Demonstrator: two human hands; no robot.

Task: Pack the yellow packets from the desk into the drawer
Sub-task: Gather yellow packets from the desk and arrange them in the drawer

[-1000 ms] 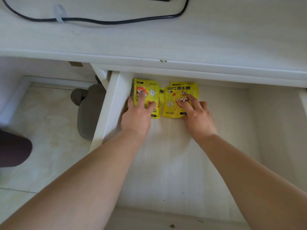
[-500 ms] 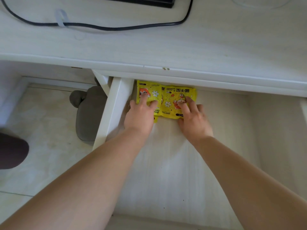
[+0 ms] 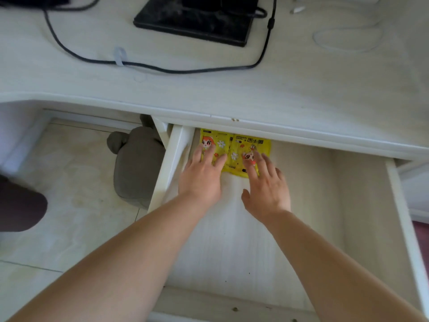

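yellow packets [image 3: 221,145] with cartoon faces and daisies lie flat under left hand [image 3: 202,180] and right hand [image 3: 267,194], fingers [image 3: 199,154] spread

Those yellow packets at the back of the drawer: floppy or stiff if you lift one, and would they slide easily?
Probably floppy and light: the yellow packets look like thin, flat pouches lying flush on the drawer floor. Their plastic-looking faces would likely slide readily over that smooth board. Being flat, they should not roll or tip.
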